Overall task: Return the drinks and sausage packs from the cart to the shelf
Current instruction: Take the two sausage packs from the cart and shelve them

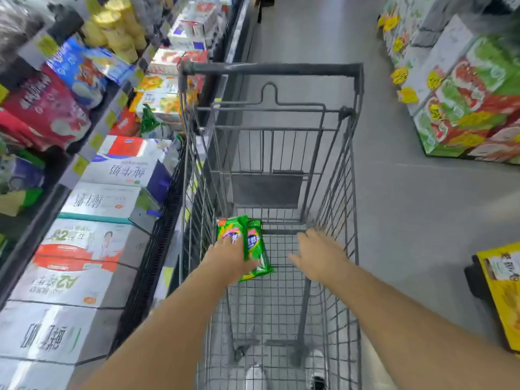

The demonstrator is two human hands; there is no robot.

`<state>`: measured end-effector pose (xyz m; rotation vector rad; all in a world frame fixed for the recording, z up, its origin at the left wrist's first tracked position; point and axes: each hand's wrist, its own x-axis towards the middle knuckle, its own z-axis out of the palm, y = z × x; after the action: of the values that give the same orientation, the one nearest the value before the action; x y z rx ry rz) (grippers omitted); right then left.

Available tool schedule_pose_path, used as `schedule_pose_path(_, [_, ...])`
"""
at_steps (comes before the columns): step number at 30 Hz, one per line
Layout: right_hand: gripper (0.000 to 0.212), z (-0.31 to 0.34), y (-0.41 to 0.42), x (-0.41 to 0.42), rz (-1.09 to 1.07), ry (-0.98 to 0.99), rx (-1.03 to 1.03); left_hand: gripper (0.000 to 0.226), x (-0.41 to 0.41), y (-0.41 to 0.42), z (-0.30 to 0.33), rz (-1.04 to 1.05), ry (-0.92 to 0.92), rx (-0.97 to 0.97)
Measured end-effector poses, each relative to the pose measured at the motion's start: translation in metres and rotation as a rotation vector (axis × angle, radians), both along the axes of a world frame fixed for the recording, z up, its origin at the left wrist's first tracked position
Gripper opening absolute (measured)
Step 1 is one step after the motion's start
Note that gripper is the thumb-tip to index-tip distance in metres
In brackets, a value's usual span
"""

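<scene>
A grey wire cart (270, 69) fills the middle of the view. Two green sausage packs (256, 243) lie side by side on its mesh floor, toward the left wall. My left hand (228, 258) reaches down into the cart and rests on the packs, its fingers over the left one; a closed grip is not visible. My right hand (319, 256) hovers inside the cart to the right of the packs, fingers spread, holding nothing. The shelf (92, 153) runs along the left, stacked with bags and boxes. No drinks show in the cart.
White milk cartons (84, 249) are stacked on the floor level at the left, tight against the cart. Fruit-printed boxes (464, 108) stand across the aisle on the right, and a yellow box (503, 288) sits at the right edge. Grey floor stretches ahead.
</scene>
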<state>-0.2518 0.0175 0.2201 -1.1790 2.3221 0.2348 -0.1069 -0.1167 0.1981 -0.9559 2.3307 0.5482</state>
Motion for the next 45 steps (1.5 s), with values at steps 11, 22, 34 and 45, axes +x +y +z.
schedule_pose_path(11, [0.038, -0.215, -0.069, -0.006, 0.036, -0.155, 0.062, 0.087, -0.025, -0.027, -0.194, 0.231, -0.111, -0.003])
schedule_pose_path(22, [0.054, -0.304, -0.093, -0.002, -0.694, -0.443, -0.113, 0.058, -0.026, 0.003, -0.252, 0.873, 0.299, 0.011])
schedule_pose_path(34, [0.028, -0.284, -0.047, -0.031, -0.618, -0.697, 0.554, 0.039, -0.013, -0.008, -0.254, 1.084, 0.238, 0.564])
schedule_pose_path(45, [0.091, -0.323, -0.005, -0.015, -1.11, -0.738, -0.127, 0.062, -0.012, 0.012, -0.239, 1.293, 0.38, 0.712])
